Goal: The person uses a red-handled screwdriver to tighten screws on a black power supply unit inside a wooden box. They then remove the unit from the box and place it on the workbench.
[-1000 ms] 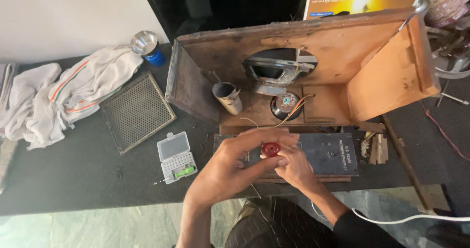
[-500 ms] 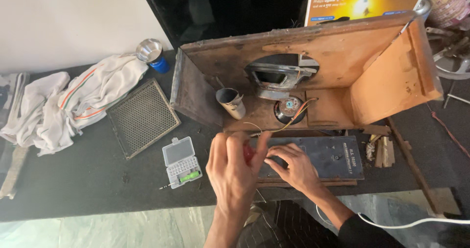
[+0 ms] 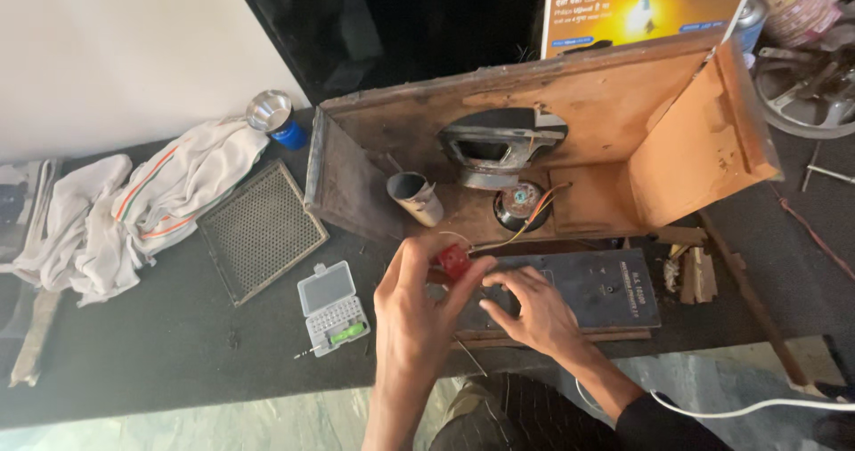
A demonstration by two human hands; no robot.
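My left hand (image 3: 417, 313) holds a small red part (image 3: 452, 260) between thumb and fingers, just above the left end of a dark panel (image 3: 592, 291). My right hand (image 3: 533, 308) rests fingers-down on that panel, pressing its left half. The panel lies along the front of an open wooden speaker box (image 3: 623, 121). Inside the box are a large speaker (image 3: 499, 148), a small round speaker (image 3: 519, 204) with orange wires, and a grey cylinder (image 3: 415, 197).
On the black tabletop to the left lie a small clear bit case (image 3: 329, 307) with a green screwdriver, a metal mesh grille (image 3: 260, 230), a white cloth (image 3: 134, 206) and a blue-based steel cup (image 3: 276, 117). Wood scraps (image 3: 695, 273) sit right of the panel. A white cable (image 3: 757, 406) runs near my right arm.
My left hand has lifted and turned so the palm faces away, bringing the red part up to the panel's left end. My right hand has shifted slightly left on the panel.
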